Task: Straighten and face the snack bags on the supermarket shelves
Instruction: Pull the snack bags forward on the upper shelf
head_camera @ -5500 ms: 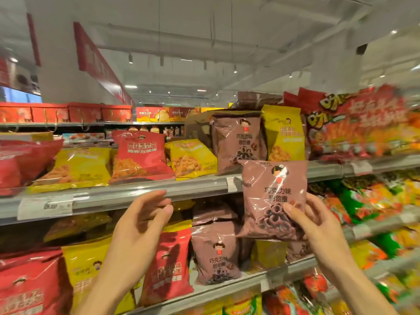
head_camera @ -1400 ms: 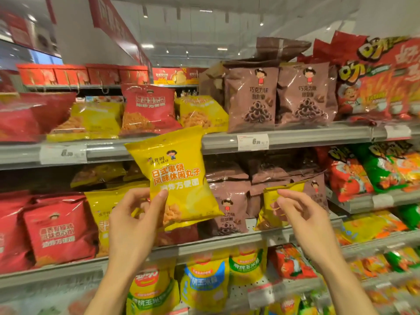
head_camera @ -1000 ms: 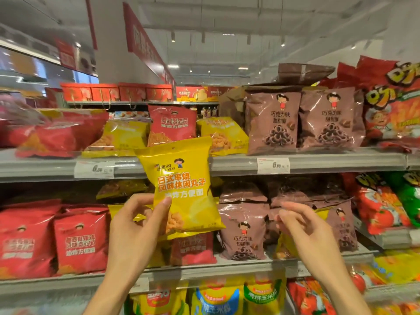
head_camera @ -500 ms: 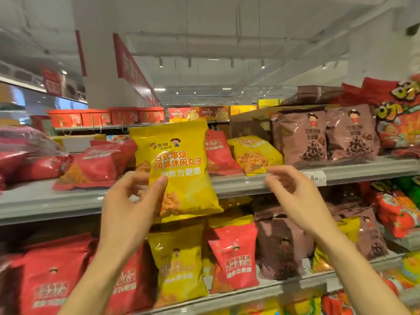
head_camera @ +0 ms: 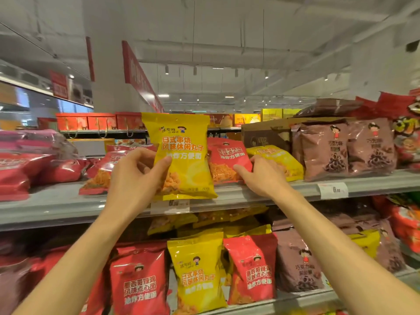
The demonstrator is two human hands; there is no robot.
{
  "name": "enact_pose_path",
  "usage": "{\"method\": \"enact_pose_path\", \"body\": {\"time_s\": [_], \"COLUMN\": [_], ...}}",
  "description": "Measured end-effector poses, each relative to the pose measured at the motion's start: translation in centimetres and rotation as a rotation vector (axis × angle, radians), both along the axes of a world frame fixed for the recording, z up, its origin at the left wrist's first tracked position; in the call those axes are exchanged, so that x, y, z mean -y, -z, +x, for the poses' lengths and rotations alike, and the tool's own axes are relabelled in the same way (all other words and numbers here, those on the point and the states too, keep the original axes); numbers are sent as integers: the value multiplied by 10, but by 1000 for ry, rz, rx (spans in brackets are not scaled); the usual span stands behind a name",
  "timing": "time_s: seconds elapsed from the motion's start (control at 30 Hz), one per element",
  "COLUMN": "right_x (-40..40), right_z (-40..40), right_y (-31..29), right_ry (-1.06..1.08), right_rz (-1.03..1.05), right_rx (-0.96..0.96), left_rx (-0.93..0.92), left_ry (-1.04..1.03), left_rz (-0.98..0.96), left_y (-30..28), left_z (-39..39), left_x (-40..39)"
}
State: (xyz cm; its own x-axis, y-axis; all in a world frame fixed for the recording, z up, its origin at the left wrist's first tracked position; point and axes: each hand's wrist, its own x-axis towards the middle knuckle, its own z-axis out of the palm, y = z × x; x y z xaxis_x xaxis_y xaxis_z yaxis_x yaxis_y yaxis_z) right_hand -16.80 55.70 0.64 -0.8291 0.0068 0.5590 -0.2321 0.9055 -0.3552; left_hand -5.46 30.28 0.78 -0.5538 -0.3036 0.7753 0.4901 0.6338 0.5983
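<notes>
My left hand (head_camera: pixel 136 176) grips a yellow snack bag (head_camera: pixel 181 155) by its left edge and holds it upright, face forward, at the front of the upper shelf (head_camera: pixel 250 196). Right of it my right hand (head_camera: pixel 261 176) reaches onto the same shelf. Its thumb lies on a leaning red bag (head_camera: pixel 227 160), and its fingers touch a yellow bag lying flat (head_camera: pixel 277 160). Two brown chocolate-ring bags (head_camera: pixel 325 151) stand upright further right. The held bag hides part of the shelf behind it.
Red bags (head_camera: pixel 22 169) lie flat along the left of the upper shelf. A cardboard box (head_camera: pixel 263 135) stands behind the bags. On the lower shelf, red (head_camera: pixel 138 283), yellow (head_camera: pixel 197 273) and brown (head_camera: pixel 297 264) bags stand upright. A price tag (head_camera: pixel 333 190) hangs on the rail.
My left hand has lifted the yellow bag from in front of the lower shelf up to the upper shelf. My right hand has left the lower bags and reached the upper shelf's red and yellow bags.
</notes>
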Motion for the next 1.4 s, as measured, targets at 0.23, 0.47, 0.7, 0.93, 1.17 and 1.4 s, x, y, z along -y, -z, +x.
{"method": "enact_pose_path", "body": {"time_s": [0.23, 0.47, 0.7, 0.93, 1.17, 1.4], "right_x": [0, -1, -24, -81, -106, -111], "right_z": [-1, 1, 1, 6, 10, 9], "right_y": [1, -7, -14, -10, 5, 14], "right_ry": [-270, -375, -309, -193, -151, -160], "right_rz": [-376, -530, -627, -697, -705, -698], "right_rx": [13, -110, -280, -303, -302, -300], "left_rx": [0, -5, 7, -3, 44, 248], "left_ry": [-34, -29, -17, 26, -18, -140], "left_rz": [8, -4, 3, 22, -40, -452], "left_y": [3, 4, 1, -13, -21, -17], "left_z": [1, -2, -5, -41, -101, -115], "left_x": [4, -1, -3, -34, -73, -78]}}
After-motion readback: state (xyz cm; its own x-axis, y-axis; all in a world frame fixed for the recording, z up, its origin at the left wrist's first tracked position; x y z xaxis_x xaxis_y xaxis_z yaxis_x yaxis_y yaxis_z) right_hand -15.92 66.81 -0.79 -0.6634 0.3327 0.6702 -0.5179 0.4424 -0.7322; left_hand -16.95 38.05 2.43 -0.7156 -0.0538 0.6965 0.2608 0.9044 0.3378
